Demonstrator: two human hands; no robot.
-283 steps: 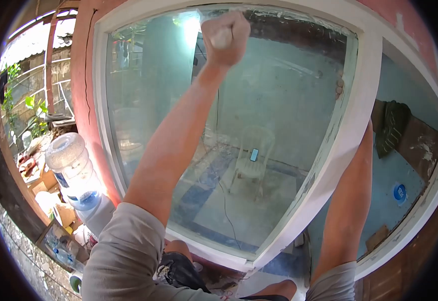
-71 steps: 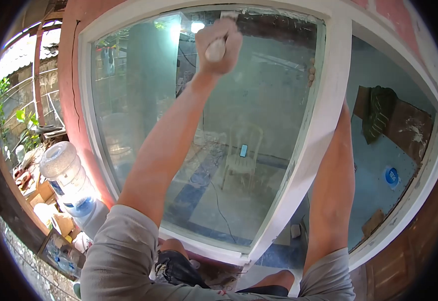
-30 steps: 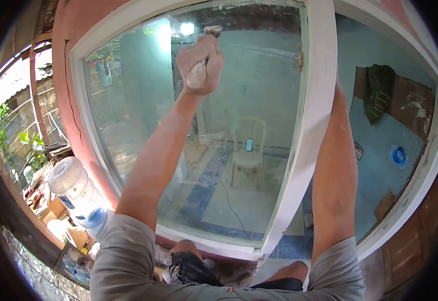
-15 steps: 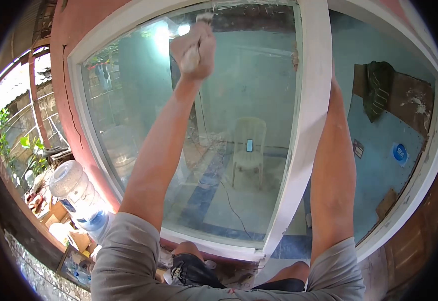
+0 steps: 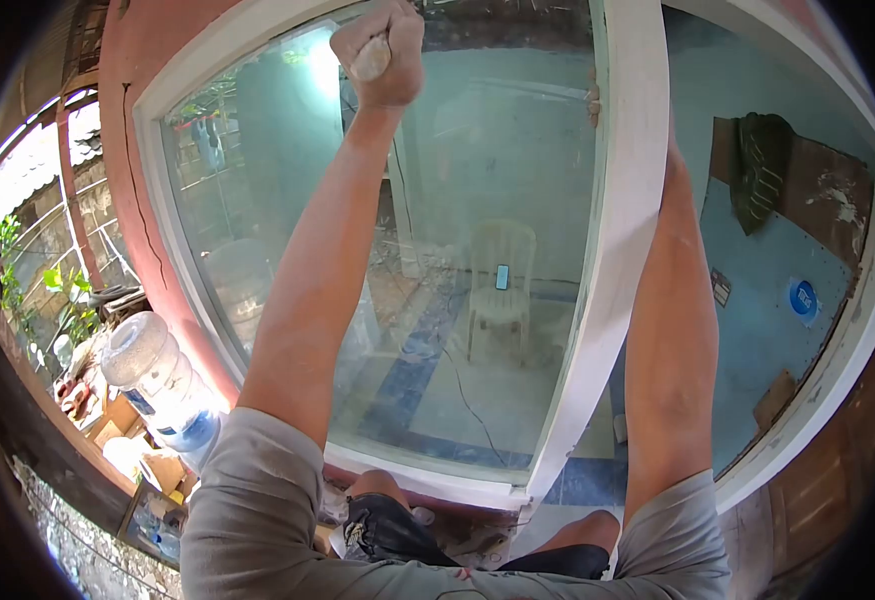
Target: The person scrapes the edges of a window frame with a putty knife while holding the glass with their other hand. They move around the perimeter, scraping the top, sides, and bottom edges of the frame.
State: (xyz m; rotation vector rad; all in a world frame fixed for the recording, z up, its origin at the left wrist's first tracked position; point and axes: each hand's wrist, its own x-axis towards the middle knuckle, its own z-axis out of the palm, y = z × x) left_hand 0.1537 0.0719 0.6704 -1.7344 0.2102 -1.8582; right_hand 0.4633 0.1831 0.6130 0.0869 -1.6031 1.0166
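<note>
My left hand (image 5: 385, 55) is raised to the top of the window glass (image 5: 477, 150), its fingers closed around a hand tool with a pale, rounded handle (image 5: 371, 60). The tool's working end is hidden by the hand and the top of the view. My right arm reaches up behind the white upright post (image 5: 629, 190) of the frame. Through the glass, fingertips of my right hand (image 5: 593, 104) show at the post's far edge, curled around it. Most of that hand is hidden. The upper glass has a dark, smeared strip.
Behind the glass stand a pale plastic chair (image 5: 502, 300) with a phone (image 5: 502, 277) on it. A large clear water bottle (image 5: 152, 365) is at the left. Past the opening on the right, a dark cloth (image 5: 760, 165) hangs near a blue board (image 5: 757, 290).
My left hand has moved slightly up along the glass with the tool, whose far end has gone out of sight. My right arm stays nearly where it was, and the view has shifted a little.
</note>
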